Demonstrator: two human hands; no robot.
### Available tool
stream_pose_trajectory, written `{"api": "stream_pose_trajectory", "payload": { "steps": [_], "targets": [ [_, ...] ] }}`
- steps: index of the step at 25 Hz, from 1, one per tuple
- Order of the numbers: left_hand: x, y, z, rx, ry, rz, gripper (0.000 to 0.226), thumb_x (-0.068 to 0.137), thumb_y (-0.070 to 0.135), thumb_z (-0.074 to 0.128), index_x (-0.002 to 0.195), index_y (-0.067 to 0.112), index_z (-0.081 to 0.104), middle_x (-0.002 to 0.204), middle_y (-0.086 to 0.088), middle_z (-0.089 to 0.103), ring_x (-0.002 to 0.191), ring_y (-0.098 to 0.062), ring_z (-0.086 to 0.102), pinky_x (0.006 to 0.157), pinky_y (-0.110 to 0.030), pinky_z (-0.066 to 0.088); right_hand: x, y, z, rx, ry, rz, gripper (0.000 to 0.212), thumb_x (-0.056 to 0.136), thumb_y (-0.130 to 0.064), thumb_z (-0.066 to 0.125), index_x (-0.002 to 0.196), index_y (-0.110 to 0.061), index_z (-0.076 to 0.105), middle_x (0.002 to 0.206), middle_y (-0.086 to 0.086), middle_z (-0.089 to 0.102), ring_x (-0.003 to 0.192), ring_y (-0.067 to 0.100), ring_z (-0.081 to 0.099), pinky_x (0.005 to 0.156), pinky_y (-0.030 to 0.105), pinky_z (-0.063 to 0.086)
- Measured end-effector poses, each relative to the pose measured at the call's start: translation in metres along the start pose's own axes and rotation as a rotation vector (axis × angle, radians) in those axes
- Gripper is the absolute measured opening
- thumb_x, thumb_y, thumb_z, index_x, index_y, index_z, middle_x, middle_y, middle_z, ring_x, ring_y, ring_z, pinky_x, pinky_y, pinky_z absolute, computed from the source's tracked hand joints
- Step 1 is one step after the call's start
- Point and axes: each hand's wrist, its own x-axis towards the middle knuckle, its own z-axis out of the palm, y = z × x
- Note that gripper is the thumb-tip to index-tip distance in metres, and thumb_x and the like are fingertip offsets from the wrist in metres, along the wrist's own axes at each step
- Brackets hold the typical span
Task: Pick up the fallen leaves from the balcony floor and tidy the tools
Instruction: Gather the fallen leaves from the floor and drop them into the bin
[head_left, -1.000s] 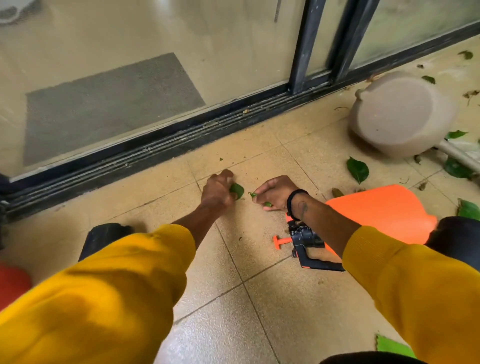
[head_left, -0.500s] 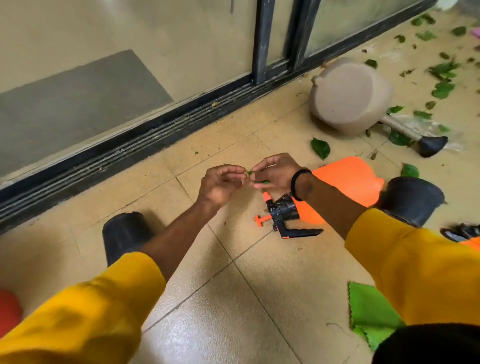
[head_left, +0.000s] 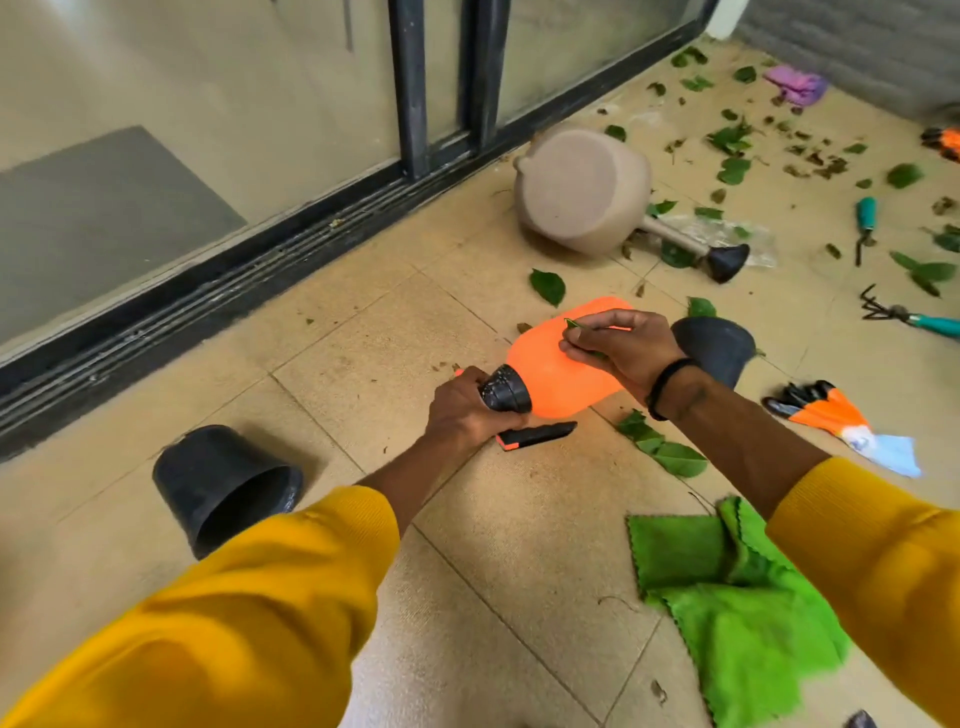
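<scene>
My left hand (head_left: 460, 413) is shut on the black spray head of an orange spray bottle (head_left: 556, 369) that lies on the tiled floor. Over the bottle's body my right hand (head_left: 615, 348) pinches a few small green leaves (head_left: 574, 325) between its fingers. A larger leaf (head_left: 547, 286) lies just beyond the bottle, and a cluster of leaves (head_left: 662, 449) lies under my right forearm. Many more leaves (head_left: 732, 150) are scattered at the far right.
A beige watering can (head_left: 582, 189) lies tipped by the sliding door track (head_left: 208, 291). Two black pots (head_left: 223, 486) (head_left: 714, 345) lie on their sides. A green cloth (head_left: 727, 597), orange gloves (head_left: 826, 410), a hand rake (head_left: 904, 314) and a teal tool (head_left: 865, 215) lie to the right.
My hands rose from the floor, where they were gathering small leaves. The left hand has taken hold of the spray bottle's head; the right keeps the leaves. The view has swung right.
</scene>
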Motion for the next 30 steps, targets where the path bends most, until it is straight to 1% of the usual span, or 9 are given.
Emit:
{"api": "stream_pose_trajectory", "payload": {
  "steps": [6, 12, 16, 19, 21, 23, 25, 27, 30],
  "targets": [
    [-0.026, -0.025, -0.052, -0.216, 0.253, -0.114, 0.064, 0.07, 0.038, 0.088, 0.123, 0.017, 0.057, 0.099, 0.004, 0.063, 0.096, -0.018, 0.061, 0.079, -0.023, 0.046, -0.008, 0.006, 0.0, 0.111, -0.101, 0.077, 0.022, 0.082, 0.012, 0.07, 0.103, 0.01, 0.065, 0.102, 0.027, 0.072, 0.093, 0.034, 0.073, 0.083, 0.038, 0.062],
    [-0.048, -0.102, -0.146, -0.214, 0.493, -0.386, 0.074, 0.071, 0.045, 0.087, 0.131, 0.015, 0.055, 0.123, -0.009, 0.066, 0.114, -0.029, 0.062, 0.093, -0.033, 0.051, 0.008, 0.058, 0.046, -0.502, -0.104, 0.234, 0.013, 0.086, 0.012, 0.068, 0.089, 0.0, 0.074, 0.104, 0.026, 0.072, 0.084, 0.032, 0.071, 0.067, 0.035, 0.064],
    [-0.058, -0.139, -0.163, -0.158, 0.547, -0.483, 0.078, 0.074, 0.043, 0.085, 0.137, 0.013, 0.051, 0.127, -0.013, 0.063, 0.119, -0.032, 0.06, 0.097, -0.036, 0.05, 0.013, 0.093, 0.079, -0.882, -0.259, 0.113, 0.021, 0.08, -0.009, 0.081, 0.1, -0.013, 0.074, 0.118, 0.006, 0.067, 0.091, 0.019, 0.069, 0.066, 0.02, 0.056],
    [-0.059, -0.152, -0.163, -0.209, 0.48, -0.486, 0.1, 0.053, 0.072, 0.081, 0.136, 0.024, 0.054, 0.123, -0.01, 0.065, 0.114, -0.031, 0.06, 0.095, -0.042, 0.054, 0.003, 0.115, 0.105, -1.038, -0.284, -0.046, 0.059, 0.069, -0.048, 0.088, 0.113, -0.017, 0.063, 0.118, 0.0, 0.046, 0.098, 0.017, 0.059, 0.075, 0.019, 0.048],
    [-0.058, -0.154, -0.157, -0.252, 0.472, -0.499, 0.105, 0.051, 0.077, 0.079, 0.141, 0.034, 0.047, 0.134, -0.012, 0.053, 0.122, -0.033, 0.053, 0.1, -0.046, 0.051, -0.001, 0.134, 0.116, -1.154, -0.307, -0.181, 0.062, 0.07, -0.047, 0.087, 0.115, -0.017, 0.058, 0.117, 0.001, 0.037, 0.099, 0.02, 0.056, 0.084, 0.026, 0.049],
    [-0.065, -0.144, -0.149, -0.261, 0.555, -0.504, 0.098, 0.065, 0.072, 0.077, 0.147, 0.037, 0.037, 0.146, -0.018, 0.038, 0.133, -0.039, 0.041, 0.107, -0.052, 0.043, -0.002, 0.147, 0.12, -1.169, -0.321, -0.299, 0.035, 0.083, -0.027, 0.08, 0.11, -0.013, 0.061, 0.116, 0.004, 0.043, 0.103, 0.024, 0.057, 0.087, 0.026, 0.049],
    [-0.08, -0.128, -0.138, -0.137, 0.789, -0.345, 0.076, 0.08, 0.063, 0.071, 0.143, 0.032, 0.04, 0.147, -0.02, 0.038, 0.136, -0.039, 0.037, 0.109, -0.056, 0.038, -0.001, 0.147, 0.118, -1.165, -0.311, -0.344, 0.014, 0.088, -0.013, 0.072, 0.102, -0.01, 0.069, 0.115, 0.008, 0.057, 0.108, 0.025, 0.059, 0.086, 0.023, 0.047],
    [-0.098, -0.11, -0.118, -0.094, 0.926, 0.036, 0.038, 0.095, 0.042, 0.064, 0.126, 0.021, 0.055, 0.122, -0.012, 0.059, 0.112, -0.02, 0.056, 0.095, -0.039, 0.048, -0.002, 0.14, 0.111, -1.066, -0.282, -0.291, 0.008, 0.086, -0.009, 0.074, 0.094, -0.008, 0.073, 0.112, 0.009, 0.067, 0.107, 0.023, 0.063, 0.087, 0.022, 0.049],
    [-0.114, -0.081, -0.068, -0.349, 0.581, 0.151, 0.025, 0.104, 0.035, 0.054, 0.096, 0.016, 0.068, 0.079, 0.0, 0.07, 0.065, -0.008, 0.061, 0.062, -0.027, 0.051, -0.017, 0.114, 0.097, -0.837, -0.242, -0.146, 0.006, 0.082, -0.009, 0.078, 0.087, -0.009, 0.074, 0.106, 0.003, 0.072, 0.097, 0.02, 0.069, 0.087, 0.037, 0.06]
  ]
}}
